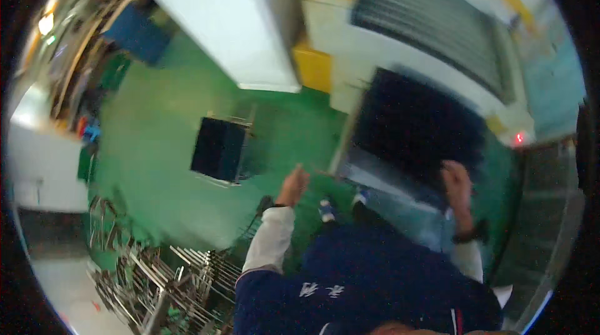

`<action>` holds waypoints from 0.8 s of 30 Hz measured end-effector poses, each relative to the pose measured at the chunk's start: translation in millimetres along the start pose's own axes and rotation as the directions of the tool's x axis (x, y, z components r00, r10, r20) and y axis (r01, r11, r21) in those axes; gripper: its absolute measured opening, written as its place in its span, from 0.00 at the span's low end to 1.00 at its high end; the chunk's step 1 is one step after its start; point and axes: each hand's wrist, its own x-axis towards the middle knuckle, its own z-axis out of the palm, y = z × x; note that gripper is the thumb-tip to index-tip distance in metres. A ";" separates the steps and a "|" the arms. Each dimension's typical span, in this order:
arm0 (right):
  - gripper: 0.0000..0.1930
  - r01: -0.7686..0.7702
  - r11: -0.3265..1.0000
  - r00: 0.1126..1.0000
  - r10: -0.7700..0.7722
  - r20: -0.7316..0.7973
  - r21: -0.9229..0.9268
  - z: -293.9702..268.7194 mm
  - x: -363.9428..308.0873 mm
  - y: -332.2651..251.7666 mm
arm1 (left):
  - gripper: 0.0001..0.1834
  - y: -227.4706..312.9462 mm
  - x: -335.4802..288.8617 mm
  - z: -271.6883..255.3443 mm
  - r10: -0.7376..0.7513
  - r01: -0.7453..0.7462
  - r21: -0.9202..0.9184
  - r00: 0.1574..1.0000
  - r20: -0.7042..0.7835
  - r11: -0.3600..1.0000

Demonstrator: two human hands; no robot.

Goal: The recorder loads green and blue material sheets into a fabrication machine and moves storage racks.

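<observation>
My left hand point(292, 187) is held out over the green floor, its fingers curled together. No object shows in it. A dark band circles that wrist. My right hand point(457, 184) is over the near right edge of a large dark, flat-topped cart or table point(415, 132). Its fingers are loosely bent and a little apart, and I see nothing held in them. Blur hides whether it touches the dark top. A dark band is on this wrist too. Both forearms are in light sleeves.
A smaller dark-topped cart point(219, 149) with a metal frame stands ahead to the left. Many metal rods or racks point(169, 272) crowd the lower left. A white column point(231, 22) rises ahead. A pale machine with a grey ribbed panel point(431, 25) stands at the right, beyond the large dark top.
</observation>
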 end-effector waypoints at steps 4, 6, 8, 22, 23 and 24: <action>0.14 0.197 0.973 0.980 -0.190 0.066 -0.118 36.6 -8.3 -32.1 | 0.33 -65.9 -46.2 -34.8 -0.128 0.104 -0.175 0.983 -0.133 0.979; 0.15 0.209 0.976 0.968 -0.197 0.157 -0.066 41.1 -15.2 -42.3 | 0.31 -123.5 -51.7 -71.5 -0.167 0.129 -0.215 0.971 -0.170 0.968; 0.16 0.299 0.948 0.947 -0.282 0.157 -0.105 44.5 -21.0 -39.0 | 0.30 -172.8 -48.7 -102.8 -0.170 0.129 -0.274 0.976 -0.133 0.953; 0.17 0.137 0.947 0.989 -0.113 0.098 -0.291 30.2 -51.2 -53.0 | 0.25 -239.4 -28.8 -145.8 0.227 -0.125 0.480 0.961 -0.161 0.869; 0.17 0.142 0.939 0.989 -0.124 0.076 -0.313 26.9 -52.6 -53.6 | 0.25 -234.2 -21.8 -142.8 0.375 -0.283 0.587 0.926 -0.038 0.759; 0.17 0.095 0.937 0.995 -0.085 0.044 -0.335 23.1 -61.4 -45.9 | 0.25 -193.4 -29.2 -117.2 0.110 -0.061 0.314 0.984 -0.139 0.947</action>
